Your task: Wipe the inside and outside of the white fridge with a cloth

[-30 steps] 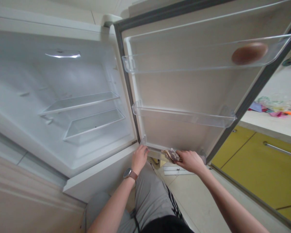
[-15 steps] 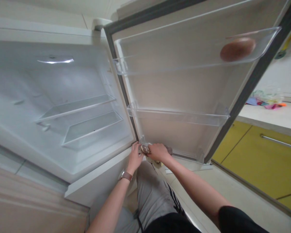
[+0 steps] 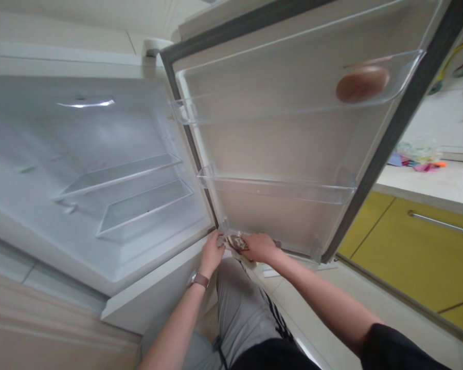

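An open fridge fills the view, with its door [image 3: 293, 149] swung out to the right. My right hand [image 3: 259, 246] is closed on a brownish patterned cloth [image 3: 236, 241] and presses it on the lowest clear door shelf [image 3: 301, 251], near its left end. My left hand [image 3: 211, 253], with a watch on the wrist, grips the bottom left corner of the door beside the cloth. A brown oval object [image 3: 361, 84] lies in the top door shelf [image 3: 293, 97].
The fridge interior [image 3: 100, 169] holds two glass shelves [image 3: 139, 198]. A middle door shelf [image 3: 278, 187] sits above my hands. At right are yellow cabinets [image 3: 412, 257] under a white counter [image 3: 428, 182] with colourful items. My grey-trousered knee [image 3: 243, 298] is below.
My right hand slid the cloth leftward along the bottom door shelf until it came next to my left hand. The view shifted slightly to the right.
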The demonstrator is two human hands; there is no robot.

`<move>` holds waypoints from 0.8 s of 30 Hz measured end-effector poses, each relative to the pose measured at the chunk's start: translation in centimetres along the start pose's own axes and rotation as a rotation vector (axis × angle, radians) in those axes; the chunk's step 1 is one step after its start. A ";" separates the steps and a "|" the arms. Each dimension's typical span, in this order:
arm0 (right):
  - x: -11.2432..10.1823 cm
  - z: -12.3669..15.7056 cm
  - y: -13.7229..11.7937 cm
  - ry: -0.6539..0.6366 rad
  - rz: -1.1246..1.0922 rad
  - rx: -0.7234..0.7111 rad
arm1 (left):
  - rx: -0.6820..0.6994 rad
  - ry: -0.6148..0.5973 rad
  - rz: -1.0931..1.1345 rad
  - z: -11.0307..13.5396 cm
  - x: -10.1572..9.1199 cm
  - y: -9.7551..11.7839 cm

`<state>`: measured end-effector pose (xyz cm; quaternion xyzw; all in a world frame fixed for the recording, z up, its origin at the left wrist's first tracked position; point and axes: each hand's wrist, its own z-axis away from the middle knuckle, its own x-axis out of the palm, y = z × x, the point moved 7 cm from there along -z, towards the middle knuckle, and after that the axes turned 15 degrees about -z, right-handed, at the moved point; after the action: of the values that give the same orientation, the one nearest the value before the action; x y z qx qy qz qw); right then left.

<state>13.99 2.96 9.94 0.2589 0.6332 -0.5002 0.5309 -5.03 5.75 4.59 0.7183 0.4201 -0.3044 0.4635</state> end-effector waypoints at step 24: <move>-0.5 17.3 11.2 0.292 0.247 -0.430 | -0.025 0.024 -0.032 0.2 0.2 0.1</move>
<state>30.90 -8.55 7.55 0.2847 0.7583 -0.2434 0.5336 -4.87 5.63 4.40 0.7092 0.4409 -0.2981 0.4623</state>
